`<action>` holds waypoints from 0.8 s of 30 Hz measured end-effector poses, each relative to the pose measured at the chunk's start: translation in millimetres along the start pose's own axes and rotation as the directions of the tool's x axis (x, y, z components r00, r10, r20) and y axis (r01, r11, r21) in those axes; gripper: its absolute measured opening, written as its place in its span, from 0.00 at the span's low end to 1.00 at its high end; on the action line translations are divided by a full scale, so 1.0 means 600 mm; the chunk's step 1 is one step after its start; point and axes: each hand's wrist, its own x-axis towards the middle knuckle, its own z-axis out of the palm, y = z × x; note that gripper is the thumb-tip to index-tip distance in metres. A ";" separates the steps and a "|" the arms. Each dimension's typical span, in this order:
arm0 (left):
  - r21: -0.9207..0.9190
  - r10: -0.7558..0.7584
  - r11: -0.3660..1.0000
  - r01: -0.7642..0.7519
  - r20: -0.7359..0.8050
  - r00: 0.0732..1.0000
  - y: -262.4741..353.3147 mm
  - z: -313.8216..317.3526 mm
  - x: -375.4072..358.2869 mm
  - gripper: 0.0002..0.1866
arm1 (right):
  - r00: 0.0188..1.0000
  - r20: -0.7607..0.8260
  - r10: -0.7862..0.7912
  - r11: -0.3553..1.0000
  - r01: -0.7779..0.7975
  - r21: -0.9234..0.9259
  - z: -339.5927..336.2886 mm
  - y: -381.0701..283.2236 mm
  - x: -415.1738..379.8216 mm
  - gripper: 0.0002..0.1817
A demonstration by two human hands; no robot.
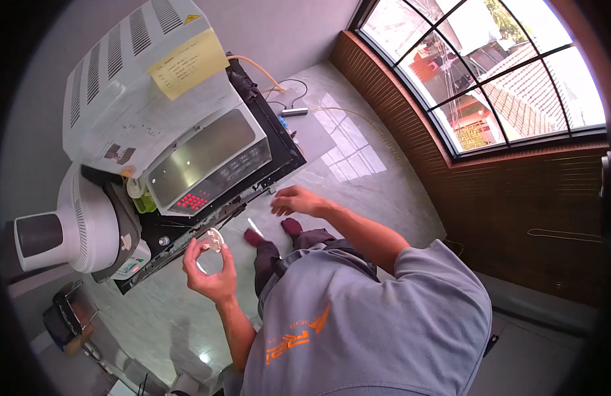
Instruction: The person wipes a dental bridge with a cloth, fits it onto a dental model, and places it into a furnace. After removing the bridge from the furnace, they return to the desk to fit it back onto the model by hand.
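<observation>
Pinched between the thumb and fingers of my left hand (213, 280) is a round off-white disc (214, 240) with an uneven, partly cut-out face. The disc is held up by the front edge of a black-topped stand (175, 231). My right hand (297, 200) hangs free over the floor, its fingers loosely bent and apart, with nothing visible in them. Nearest to it is the corner of the stand, which carries a white machine with a metallic front panel (206, 158) and a red-lit keypad (192, 200).
A white rounded device with a dark panel (97, 224) stands at the left. A green container (146, 202) and a small clear-and-white piece (163, 241) are on the stand. Cables and a power strip (294, 112) lie on the floor behind it. A window (483, 72) is at the right.
</observation>
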 end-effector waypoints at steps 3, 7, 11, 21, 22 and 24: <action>-0.027 -0.014 1.000 0.012 -0.057 0.998 -0.011 -0.024 -0.027 0.32 | 0.980 0.196 -0.026 0.999 0.018 0.043 0.089 -0.059 -0.019 0.22; -0.004 -0.023 1.000 0.023 -0.110 0.994 -0.033 -0.093 -0.056 0.33 | 0.871 0.491 0.030 0.966 -0.152 0.210 0.207 -0.100 -0.014 0.32; 0.011 -0.054 0.998 0.056 -0.151 0.987 -0.076 -0.198 -0.083 0.33 | 0.732 0.680 0.026 0.927 -0.272 0.258 0.352 -0.108 0.009 0.40; 0.267 0.006 0.960 0.080 -0.306 0.952 -0.207 -0.592 -0.165 0.32 | 0.519 0.842 0.147 0.941 -0.335 0.042 0.827 -0.109 0.039 0.47; 0.282 -0.001 0.954 0.099 -0.329 0.944 -0.224 -0.630 -0.176 0.32 | 0.501 0.851 0.159 0.944 -0.330 0.018 0.876 -0.101 0.044 0.46; 0.318 -0.018 0.937 0.144 -0.369 0.929 -0.256 -0.653 -0.187 0.33 | 0.474 0.862 0.182 0.944 -0.330 -0.018 0.921 -0.090 0.073 0.46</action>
